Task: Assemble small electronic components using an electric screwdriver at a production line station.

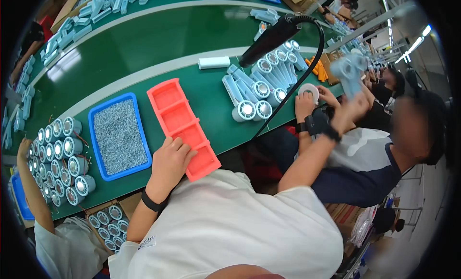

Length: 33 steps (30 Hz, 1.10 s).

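My left hand [170,161] lies over the near part of a red tray [173,118] with three compartments, its fingers curled on the tray's edge and divider. Shallow and seemingly bare inside, the tray rests slantwise near the table's front edge. Far out to the right, my right hand [353,113] is raised and closed around a light-blue plastic part [348,72]. Motion blurs that part, but a rounded head and a handle-like length show. Just left of the red tray sits a blue tray [103,161] filled with small grey-blue pieces.
Light-blue handled units [261,89] lie grouped right of centre beneath a hanging black electric screwdriver [269,41]. Round motor-like units [57,159] stand at the left, near another person's arm [36,192]. At the right, a co-worker's hand [305,106] holds a white ring [309,92].
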Available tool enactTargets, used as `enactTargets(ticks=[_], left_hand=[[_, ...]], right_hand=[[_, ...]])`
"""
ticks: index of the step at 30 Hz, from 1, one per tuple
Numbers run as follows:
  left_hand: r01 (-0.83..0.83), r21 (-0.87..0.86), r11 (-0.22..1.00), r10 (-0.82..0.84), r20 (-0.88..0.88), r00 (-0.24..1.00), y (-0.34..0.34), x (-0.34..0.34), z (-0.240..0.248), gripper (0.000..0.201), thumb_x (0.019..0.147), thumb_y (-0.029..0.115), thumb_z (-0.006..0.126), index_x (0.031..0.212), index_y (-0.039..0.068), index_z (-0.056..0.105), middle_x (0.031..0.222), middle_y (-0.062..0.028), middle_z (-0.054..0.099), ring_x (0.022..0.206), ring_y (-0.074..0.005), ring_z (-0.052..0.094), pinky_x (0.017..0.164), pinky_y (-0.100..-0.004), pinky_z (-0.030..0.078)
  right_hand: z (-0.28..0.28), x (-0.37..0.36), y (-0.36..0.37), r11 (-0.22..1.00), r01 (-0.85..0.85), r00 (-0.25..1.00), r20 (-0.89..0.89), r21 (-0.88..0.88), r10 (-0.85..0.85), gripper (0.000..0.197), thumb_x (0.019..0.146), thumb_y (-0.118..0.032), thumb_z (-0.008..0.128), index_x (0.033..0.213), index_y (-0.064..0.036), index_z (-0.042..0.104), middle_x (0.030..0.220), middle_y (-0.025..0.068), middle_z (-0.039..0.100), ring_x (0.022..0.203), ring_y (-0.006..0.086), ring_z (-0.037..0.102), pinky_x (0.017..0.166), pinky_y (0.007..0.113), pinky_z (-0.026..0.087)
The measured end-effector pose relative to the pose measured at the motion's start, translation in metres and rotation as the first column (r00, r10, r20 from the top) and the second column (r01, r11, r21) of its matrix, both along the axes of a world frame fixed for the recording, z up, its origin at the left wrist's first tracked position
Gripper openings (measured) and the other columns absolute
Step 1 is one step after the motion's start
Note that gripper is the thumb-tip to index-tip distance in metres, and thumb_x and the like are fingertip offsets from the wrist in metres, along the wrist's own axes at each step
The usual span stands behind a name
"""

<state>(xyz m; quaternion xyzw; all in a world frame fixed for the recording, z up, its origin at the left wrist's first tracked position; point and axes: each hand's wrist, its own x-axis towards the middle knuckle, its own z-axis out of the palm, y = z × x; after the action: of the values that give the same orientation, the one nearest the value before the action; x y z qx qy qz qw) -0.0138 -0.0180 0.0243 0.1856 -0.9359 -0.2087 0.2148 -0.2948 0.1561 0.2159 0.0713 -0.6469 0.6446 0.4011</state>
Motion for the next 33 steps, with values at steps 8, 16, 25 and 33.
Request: enactTargets(ticks=[8,16,25,33], left_hand=[[-0.001,0.063,0.998,-0.002,0.041,0.999,-0.002,-0.001,0.006,0.018,0.079,0.022,0.071,0.076,0.006,0.064,0.075,-0.0074,0.055,0.078,-0.0262,0.056,0.062,-0.0381,0.049],[0.039,0.1,0.994,-0.049,0.1,0.994,-0.007,-0.003,0.014,0.02,0.08,0.024,0.071,0.083,0.005,0.066,0.078,-0.0084,0.056,0.081,-0.0281,0.056,0.064,-0.04,0.049],[0.051,0.155,0.987,-0.059,0.046,0.997,-0.006,0.0,0.02,0.029,0.078,0.016,0.073,0.104,0.003,0.067,0.088,-0.0099,0.06,0.076,-0.0261,0.057,0.063,-0.035,0.047],[-0.156,0.65,0.744,0.286,-0.099,0.953,-0.047,0.044,0.038,0.023,0.09,0.01,0.062,0.111,0.002,0.065,0.08,0.0006,0.057,0.061,-0.0044,0.044,0.051,-0.0209,0.034]], right_hand=[[-0.038,-0.072,-0.007,0.883,-0.265,0.951,0.256,0.387,0.173,0.048,0.1,-0.043,0.046,0.117,0.0015,0.055,0.076,0.0089,0.059,0.059,0.0228,0.05,0.066,0.041,0.047],[-0.07,-0.173,0.06,0.561,-0.563,0.807,0.552,0.608,0.211,0.048,0.1,-0.042,0.048,0.117,0.0021,0.057,0.078,0.0096,0.06,0.06,0.0248,0.051,0.07,0.042,0.048],[-0.05,0.036,0.031,0.96,-0.02,0.589,-0.773,0.278,0.236,0.009,0.088,-0.01,0.053,0.092,-0.0019,0.056,0.075,0.012,0.057,0.047,0.0206,0.046,0.048,0.037,0.041],[-0.183,0.113,-0.029,-0.163,-0.918,-0.042,0.318,0.363,0.947,0.006,0.08,-0.004,0.069,0.079,-0.0035,0.063,0.066,0.0079,0.053,0.054,0.0232,0.051,0.049,0.033,0.039]])
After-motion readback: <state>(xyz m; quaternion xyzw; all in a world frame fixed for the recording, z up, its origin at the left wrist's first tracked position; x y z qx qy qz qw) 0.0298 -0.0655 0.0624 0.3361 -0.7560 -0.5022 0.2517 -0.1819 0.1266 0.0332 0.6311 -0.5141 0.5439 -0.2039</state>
